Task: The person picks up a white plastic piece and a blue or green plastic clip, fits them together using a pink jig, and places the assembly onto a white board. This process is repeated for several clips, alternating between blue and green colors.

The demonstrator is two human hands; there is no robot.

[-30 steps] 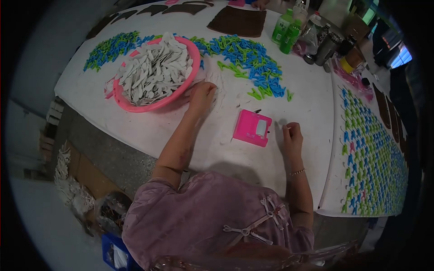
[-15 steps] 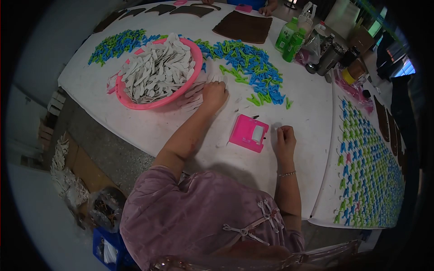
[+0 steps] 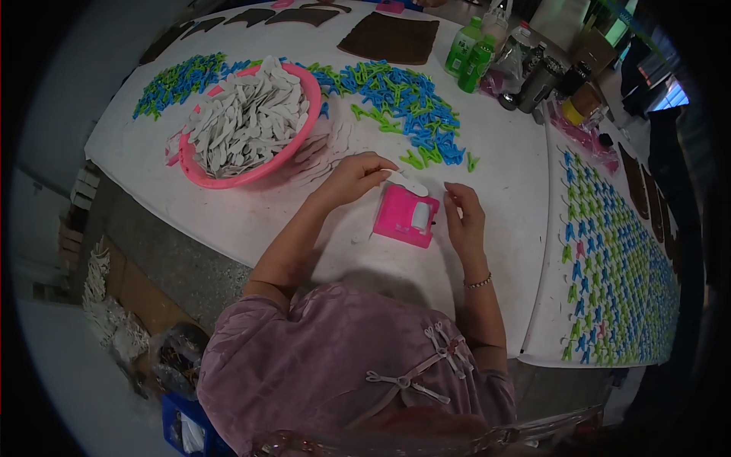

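Observation:
My left hand (image 3: 356, 178) pinches one end of a flat, pale, round-ended piece (image 3: 409, 183). The piece reaches over the back edge of a small pink box (image 3: 397, 219) with a white roller (image 3: 420, 216) set in its top. Just right of the box is my right hand (image 3: 466, 219), fingers curved and parted, with nothing visible in them. To the left, a pink basin (image 3: 314, 97) is heaped with similar pale pieces (image 3: 255, 122). A few more pale pieces (image 3: 324, 156) lie on the white table between basin and left hand.
Blue and green plastic clips (image 3: 411, 103) are piled behind the box, with another pile (image 3: 177, 82) at far left. Green bottles (image 3: 463, 49) and dark flasks (image 3: 539, 82) stand back right. A side table (image 3: 552, 305) carries rows of clips. Brown sheets (image 3: 388, 38) lie at the back.
My left hand has come from the loose pieces beside the basin to the pink box, bringing one pale piece. My right hand has lifted slightly and its fingers have spread. The view has shifted slightly.

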